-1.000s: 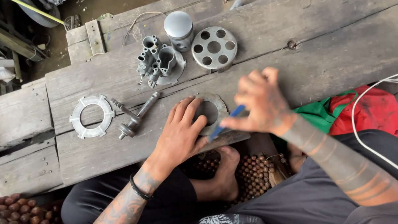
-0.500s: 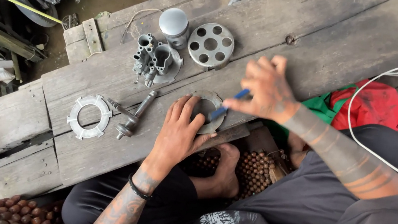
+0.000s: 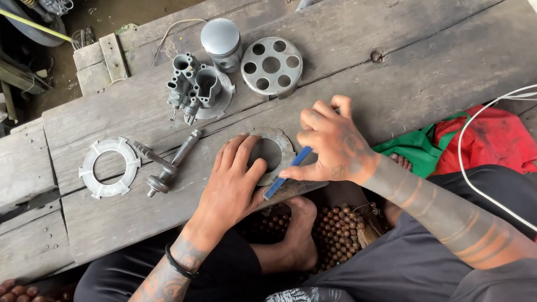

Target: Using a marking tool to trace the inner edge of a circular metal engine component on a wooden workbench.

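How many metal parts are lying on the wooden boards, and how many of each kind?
Flat rings: 2, a pale notched ring and a grey ring under the left hand
Round disc with holes: 1
Grey cylinder with domed top: 1
Tube-cluster part: 1
Rod-shaped part: 1
Total: 6
The right hand holds a blue tool, not counted.

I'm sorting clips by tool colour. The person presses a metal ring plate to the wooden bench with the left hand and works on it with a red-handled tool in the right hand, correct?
Not quite: the tool in the right hand has a blue handle, not red, as the head view shows. The rest holds: the left hand presses the metal ring plate to the wooden bench.
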